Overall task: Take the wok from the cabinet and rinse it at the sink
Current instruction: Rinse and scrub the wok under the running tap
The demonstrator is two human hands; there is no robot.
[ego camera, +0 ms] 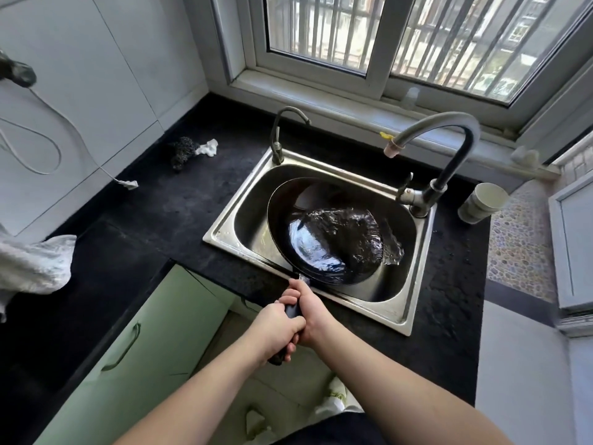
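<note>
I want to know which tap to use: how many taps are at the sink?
2. A small thin grey tap stands at the steel sink's far left corner; a large curved grey tap stands at its far right corner.

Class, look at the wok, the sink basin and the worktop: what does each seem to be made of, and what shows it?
Wok: dark metal, probably seasoned steel or iron; thin rim, glossy black when wet.
Sink basin: stainless steel; brushed silver with soft reflections.
Worktop: black stone or a stone-like composite; matt and speckled, exact type unclear.
</note>
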